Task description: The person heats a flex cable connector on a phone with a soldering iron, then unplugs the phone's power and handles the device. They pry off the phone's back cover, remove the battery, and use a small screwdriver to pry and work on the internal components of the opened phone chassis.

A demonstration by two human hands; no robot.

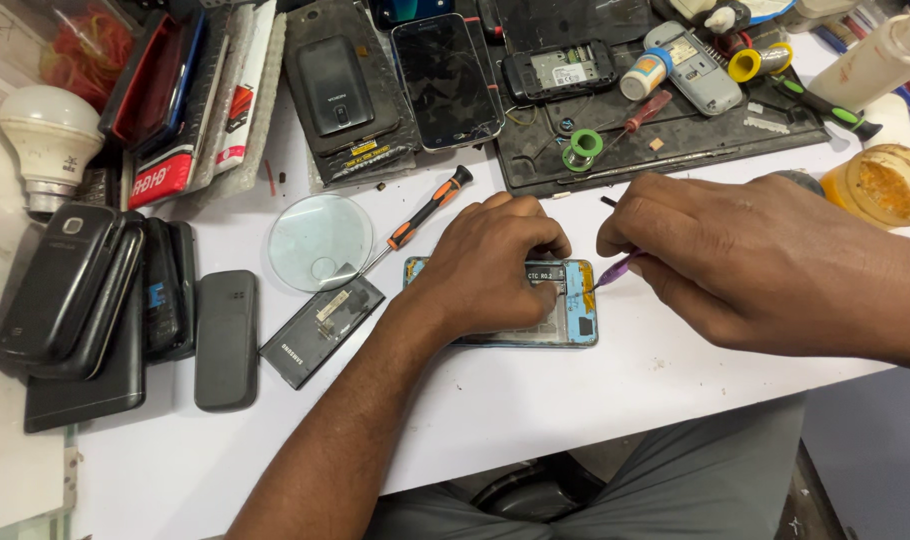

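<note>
Blue-framed opened phone (575, 310), purple tool (615, 270), orange-black screwdriver (425, 210) (white table (535, 400))

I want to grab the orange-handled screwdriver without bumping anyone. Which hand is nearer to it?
Left. The left hand rests on the opened phone just right of the screwdriver. The right hand is farther right, holding a purple tool.

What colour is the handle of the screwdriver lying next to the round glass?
Orange and black: the screwdriver shows best in the head view.
</note>
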